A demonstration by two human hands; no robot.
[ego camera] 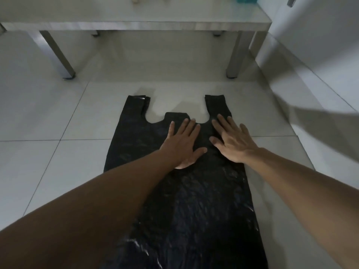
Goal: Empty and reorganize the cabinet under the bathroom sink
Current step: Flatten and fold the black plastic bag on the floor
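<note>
I observe my left hand (182, 141) and right hand (232, 140), fingers straight and gripping nothing, pressed flat on the black plastic carrier bag (186, 191) spread on the tiled floor (58, 113), its 2 handles toward 12 o'clock, apparently to smooth it for folding.

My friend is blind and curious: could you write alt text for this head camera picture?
Two bare hands, left hand and right hand, press flat on a black plastic bag spread on a pale tiled floor, its two handles pointing away. Beyond it stands a low white table.
</note>
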